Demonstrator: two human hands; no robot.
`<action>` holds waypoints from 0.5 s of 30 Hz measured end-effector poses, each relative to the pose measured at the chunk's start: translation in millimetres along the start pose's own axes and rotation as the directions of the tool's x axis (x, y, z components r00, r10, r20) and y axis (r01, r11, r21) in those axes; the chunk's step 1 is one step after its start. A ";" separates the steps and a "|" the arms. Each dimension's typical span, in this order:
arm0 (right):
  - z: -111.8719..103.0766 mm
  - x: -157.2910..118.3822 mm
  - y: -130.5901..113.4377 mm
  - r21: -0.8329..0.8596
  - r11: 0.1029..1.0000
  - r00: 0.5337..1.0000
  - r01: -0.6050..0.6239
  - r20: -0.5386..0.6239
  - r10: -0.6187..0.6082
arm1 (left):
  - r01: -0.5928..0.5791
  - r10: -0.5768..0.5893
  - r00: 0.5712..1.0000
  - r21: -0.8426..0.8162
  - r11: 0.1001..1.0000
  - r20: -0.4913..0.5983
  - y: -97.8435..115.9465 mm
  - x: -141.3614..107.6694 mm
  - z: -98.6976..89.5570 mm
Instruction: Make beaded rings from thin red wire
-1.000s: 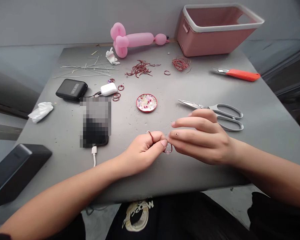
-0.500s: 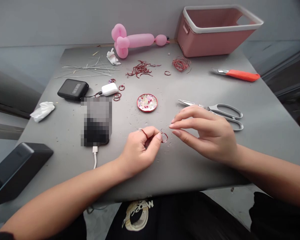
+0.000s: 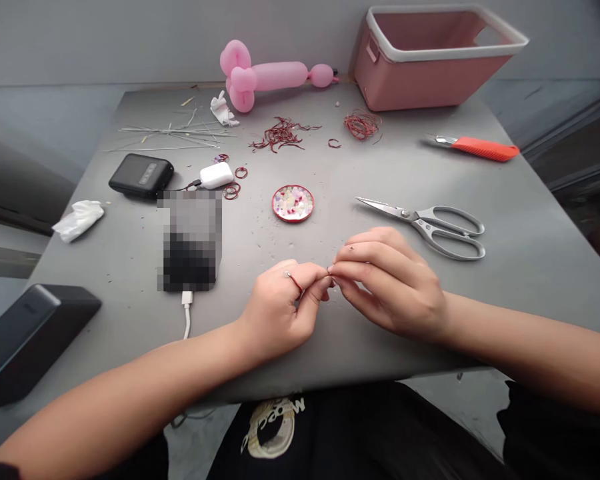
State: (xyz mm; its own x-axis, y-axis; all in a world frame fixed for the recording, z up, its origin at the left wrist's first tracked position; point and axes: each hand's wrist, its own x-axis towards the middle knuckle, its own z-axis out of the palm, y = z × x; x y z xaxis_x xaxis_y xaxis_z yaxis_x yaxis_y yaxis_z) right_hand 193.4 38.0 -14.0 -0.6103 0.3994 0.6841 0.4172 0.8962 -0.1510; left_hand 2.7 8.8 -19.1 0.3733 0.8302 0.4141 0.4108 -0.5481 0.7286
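My left hand [image 3: 283, 303] pinches a small dark-red wire ring [image 3: 329, 271] between thumb and index finger. Most of that ring is now covered by fingertips. Another red wire ring [image 3: 295, 282] with a pale bead sits around my left index finger. Fingertips of my right hand [image 3: 393, 283] close on the same small wire ring, meeting the left fingertips just above the table. Beyond both hands lies a round red-rimmed dish [image 3: 293, 219] of pastel and red beads. Grey scissors [image 3: 425, 223] rest open behind my right hand.
At the back are red wire clippings [image 3: 280, 135], a wire coil [image 3: 362, 125], a pink balloon [image 3: 280, 76] and a pink basket [image 3: 420, 80]. An orange utility knife [image 3: 485, 147] lies right. On the left are a blurred phone [image 3: 190, 240], power bank [image 3: 141, 176] and white case [image 3: 217, 175].
My right hand has moved left and down, its fingers closing at the wire ring in my left hand. The ring is now largely hidden. The scissors show more fully.
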 end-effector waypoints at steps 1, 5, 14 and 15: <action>1.2 0.1 0.0 0.011 1.000 1.000 0.002 0.008 -0.002 | -0.006 0.006 1.000 0.015 1.000 -0.002 0.0 -0.5 0.3; 4.8 -0.1 0.0 0.066 0.997 0.998 -0.033 0.060 0.029 | -0.022 0.021 1.000 0.085 0.996 0.004 0.2 -1.8 1.6; -5.9 3.7 -1.3 0.419 0.708 0.808 -0.569 0.447 0.385 | -0.038 0.026 0.999 0.303 0.952 0.041 -1.3 -2.4 -1.0; -6.5 5.1 0.4 0.482 0.616 0.771 -0.624 0.510 0.382 | -0.042 0.031 0.999 0.302 0.952 0.040 -1.3 -2.2 -1.2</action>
State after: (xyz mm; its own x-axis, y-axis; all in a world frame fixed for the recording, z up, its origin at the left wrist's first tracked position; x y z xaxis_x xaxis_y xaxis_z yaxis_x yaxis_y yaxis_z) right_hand 194.9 39.1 -6.0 -0.6547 0.7484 0.1058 0.3132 0.3960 -0.8632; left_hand 0.4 7.8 -20.4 0.4193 0.8079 0.4141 0.6270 -0.5876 0.5115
